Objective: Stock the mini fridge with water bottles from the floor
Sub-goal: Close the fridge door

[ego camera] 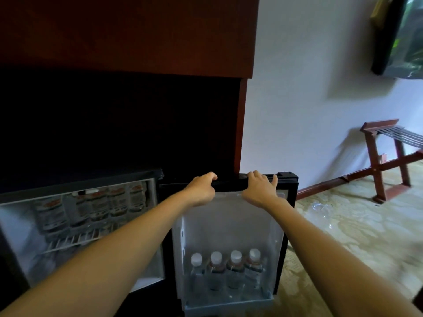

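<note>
The mini fridge stands open under a dark wooden cabinet. Several water bottles stand in a row on its wire shelf. The fridge door swings out to the right, and several white-capped bottles stand in its bottom door rack. My left hand grips the top edge of the door with curled fingers. My right hand grips the same edge a little further right, fingers hooked over the top.
Crumpled clear plastic wrap lies on the patterned floor right of the door. A wooden luggage rack stands by the white wall at the right. The cabinet's wooden post rises just behind the door.
</note>
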Demonstrator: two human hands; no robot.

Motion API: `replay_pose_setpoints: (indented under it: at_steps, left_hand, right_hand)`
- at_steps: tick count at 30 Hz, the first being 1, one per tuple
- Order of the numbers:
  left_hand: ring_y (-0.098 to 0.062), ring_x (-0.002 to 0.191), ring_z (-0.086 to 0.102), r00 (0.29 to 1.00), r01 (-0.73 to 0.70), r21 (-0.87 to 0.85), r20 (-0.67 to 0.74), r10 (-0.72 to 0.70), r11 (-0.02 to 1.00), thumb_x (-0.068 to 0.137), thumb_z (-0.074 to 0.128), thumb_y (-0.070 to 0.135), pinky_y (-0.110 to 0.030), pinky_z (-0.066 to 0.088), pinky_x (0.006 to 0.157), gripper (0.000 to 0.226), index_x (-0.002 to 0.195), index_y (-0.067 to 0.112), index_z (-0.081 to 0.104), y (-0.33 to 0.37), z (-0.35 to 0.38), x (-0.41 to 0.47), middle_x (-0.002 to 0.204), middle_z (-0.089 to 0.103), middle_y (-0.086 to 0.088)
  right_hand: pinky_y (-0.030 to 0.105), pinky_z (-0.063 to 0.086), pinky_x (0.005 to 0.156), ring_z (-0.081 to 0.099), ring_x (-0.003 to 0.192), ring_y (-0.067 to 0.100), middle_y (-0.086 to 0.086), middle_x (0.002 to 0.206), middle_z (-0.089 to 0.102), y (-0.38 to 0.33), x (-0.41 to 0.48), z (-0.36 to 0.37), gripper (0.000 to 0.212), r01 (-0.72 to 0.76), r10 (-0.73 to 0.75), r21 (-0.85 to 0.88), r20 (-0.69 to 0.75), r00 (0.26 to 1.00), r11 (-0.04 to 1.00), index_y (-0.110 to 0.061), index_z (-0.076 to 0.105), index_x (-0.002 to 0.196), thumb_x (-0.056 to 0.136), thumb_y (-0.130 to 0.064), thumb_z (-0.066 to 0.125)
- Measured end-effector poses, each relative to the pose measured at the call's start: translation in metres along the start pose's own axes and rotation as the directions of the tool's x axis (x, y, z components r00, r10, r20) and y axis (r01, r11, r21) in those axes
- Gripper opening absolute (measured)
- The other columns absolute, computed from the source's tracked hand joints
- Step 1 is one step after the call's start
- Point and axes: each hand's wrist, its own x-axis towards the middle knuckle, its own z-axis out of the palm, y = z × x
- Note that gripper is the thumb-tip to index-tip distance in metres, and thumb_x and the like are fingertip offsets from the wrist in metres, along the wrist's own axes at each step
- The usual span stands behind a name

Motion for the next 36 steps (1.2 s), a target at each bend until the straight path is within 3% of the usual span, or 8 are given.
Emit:
replay_pose_setpoints:
  at_steps: [5,7,8,11,17,22,31,36]
  left_hand:
    - [-0.008,0.089,0.051,0.999,-0.022,0.047,-0.027,0.024,0.999,0.09,0.029,-0.006,-0.014,0.039,0.067,0.056,0.141,0.017,0.037,0.012,0.009,-0.015,0.15,0.032,-0.009]
    - [-0.021,0.117,0.049,0.997,-0.044,0.166,-0.057,0.054,0.985,0.092,0.028,-0.002,-0.029,0.042,0.096,0.051,0.136,0.015,0.045,0.015,0.018,-0.025,0.147,0.038,-0.011]
    - [-0.025,0.134,0.037,0.996,-0.06,0.244,-0.047,0.074,0.968,0.093,0.027,0.0,-0.036,0.028,0.112,0.048,0.135,0.014,0.046,0.016,0.02,-0.028,0.148,0.038,-0.012]
    - [-0.024,0.146,0.013,0.993,-0.109,0.421,-0.003,0.122,0.9,0.095,0.027,0.003,-0.043,0.0,0.119,0.045,0.136,0.013,0.045,0.018,0.021,-0.05,0.15,0.036,-0.011]
    - [-0.026,0.141,0.024,0.986,-0.115,0.521,-0.041,0.159,0.846,0.09,0.032,0.0,-0.045,0.006,0.118,0.047,0.133,0.012,0.047,0.028,0.015,-0.108,0.143,0.043,-0.014]
    - [-0.025,0.147,0.01,0.987,-0.151,0.526,0.041,0.153,0.837,0.092,0.031,-0.001,-0.047,0.0,0.12,0.048,0.136,0.013,0.045,0.023,0.01,-0.149,0.151,0.033,-0.013]
    - [-0.024,0.145,0.013,0.986,-0.125,0.557,-0.021,0.164,0.821,0.086,0.036,-0.009,-0.048,-0.001,0.119,0.046,0.115,0.014,0.063,-0.008,-0.022,-0.189,0.144,0.042,-0.014]
    - [-0.024,0.123,0.044,0.962,-0.132,0.573,-0.123,0.243,0.809,0.081,0.041,-0.008,-0.039,0.027,0.11,0.041,0.092,0.011,0.075,-0.024,-0.038,-0.21,0.117,0.061,-0.007]
  right_hand:
    - [0.055,0.006,0.115,0.045,0.121,0.03,0.008,0.128,0.045,0.008,-0.038,-0.017,0.041,0.036,-0.036,0.023,0.0,0.999,0.999,-0.006,0.047,0.126,0.086,-0.01,0.041]
    - [0.049,0.024,0.112,0.051,0.112,0.033,0.011,0.125,0.049,0.009,-0.052,-0.024,0.039,0.066,-0.066,0.083,0.002,0.998,0.994,-0.004,0.054,0.121,0.085,-0.007,0.042]
    - [0.045,0.034,0.105,0.053,0.108,0.034,0.014,0.123,0.052,0.006,-0.055,-0.029,0.037,0.08,-0.081,0.104,0.004,0.997,0.991,-0.001,0.057,0.118,0.084,-0.006,0.042]
    - [0.04,0.047,0.09,0.057,0.105,0.035,0.02,0.117,0.062,0.0,-0.077,-0.042,0.035,0.081,-0.089,0.17,0.038,0.995,0.982,0.003,0.063,0.111,0.085,-0.004,0.041]
    - [0.043,0.05,0.094,0.062,0.102,0.031,0.018,0.113,0.066,-0.012,-0.124,-0.057,0.03,0.103,-0.149,0.294,0.137,0.979,0.95,0.003,0.065,0.108,0.088,-0.008,0.045]
    - [0.032,0.052,0.088,0.064,0.086,0.019,0.015,0.1,0.071,-0.03,-0.161,-0.069,0.022,0.132,-0.252,0.447,0.223,0.942,0.885,0.003,0.071,0.099,0.086,-0.005,0.055]
    - [0.013,0.046,0.077,0.061,0.083,0.004,0.011,0.116,0.067,-0.077,-0.185,-0.052,0.034,0.34,-0.432,0.516,0.067,0.899,0.786,-0.005,0.069,0.108,0.089,0.004,0.041]
    - [0.027,0.038,0.103,0.044,0.131,0.023,0.009,0.139,0.049,-0.115,-0.17,-0.023,0.05,0.459,-0.501,0.388,0.009,0.865,0.799,-0.01,0.054,0.129,0.085,0.009,0.041]
